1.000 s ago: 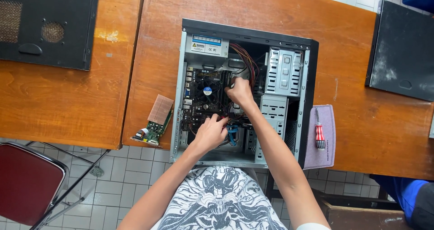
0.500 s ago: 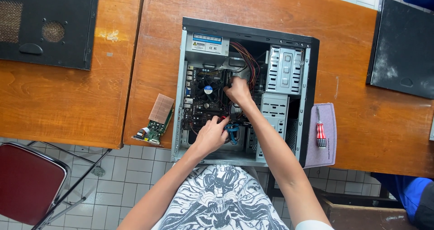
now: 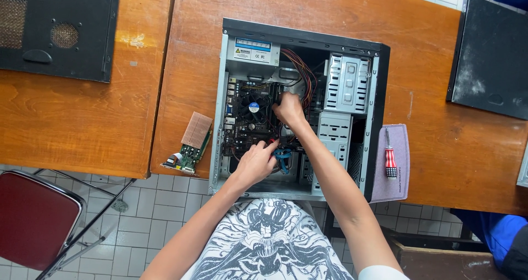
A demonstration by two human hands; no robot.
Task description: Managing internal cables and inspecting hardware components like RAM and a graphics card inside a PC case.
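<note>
An open computer case (image 3: 379, 120) lies on its side on a wooden table (image 3: 429, 60). Inside it I see a motherboard with a black cooling fan (image 3: 254, 107), a grey power supply (image 3: 254, 51) and a bundle of coloured wires (image 3: 303, 76). My left hand (image 3: 254, 162) rests low on the motherboard, fingers pinched around a small red part beside blue cables (image 3: 283, 159). My right hand (image 3: 289, 108) reaches deeper, just right of the fan, its fingers curled on something dark that I cannot make out.
A loose expansion card with a copper heatsink (image 3: 190, 142) lies left of the case. A red-handled screwdriver (image 3: 390, 160) rests on a grey pad (image 3: 400, 186) to the right. Black side panels (image 3: 55, 29) (image 3: 489, 60) lie on both tables. A red chair (image 3: 33, 219) stands lower left.
My left hand has shifted slightly up and right toward the blue cables. My right hand stays beside the fan.
</note>
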